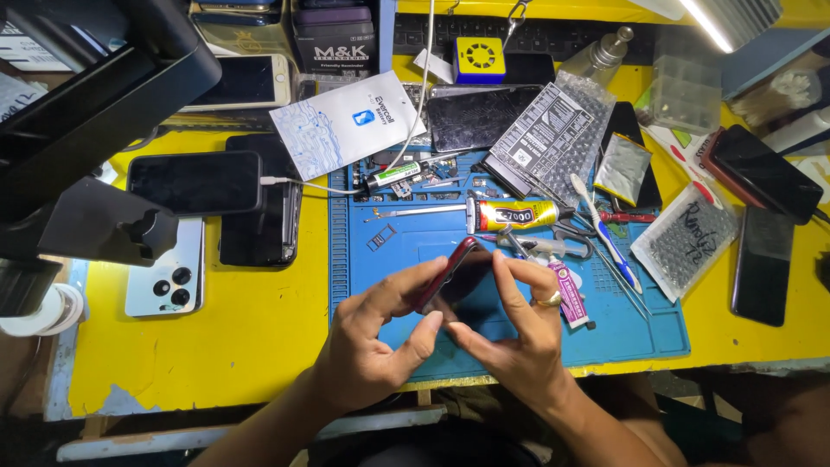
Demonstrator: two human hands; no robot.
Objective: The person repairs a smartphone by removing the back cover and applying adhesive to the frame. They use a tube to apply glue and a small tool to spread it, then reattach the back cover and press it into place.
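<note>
A dark smartphone with a red rim sits just below the middle of the frame, tilted on edge above the blue silicone work mat. Both hands hold it. The left hand has its grip closed on the phone's left edge, forefinger along the upper rim and thumb pressed at the lower corner. The right hand, with a gold ring on one finger, has its grip closed on the right edge, fingers curled over the top and thumb underneath, meeting the left thumb.

To do this well, the pressure probably wants to stay on the rim and be spread evenly by both thumbs, not pushed into the glass face, with the phone kept low over the mat in case it slips.

Just above the hands lies a yellow-and-black glue tube; to their right a small pink-labelled tube and a white-and-blue toothbrush. Left of the mat, on the yellow tabletop, rest a black phone face up and a white phone lying camera side up. More dark phones lie at the right edge of the frame.
</note>
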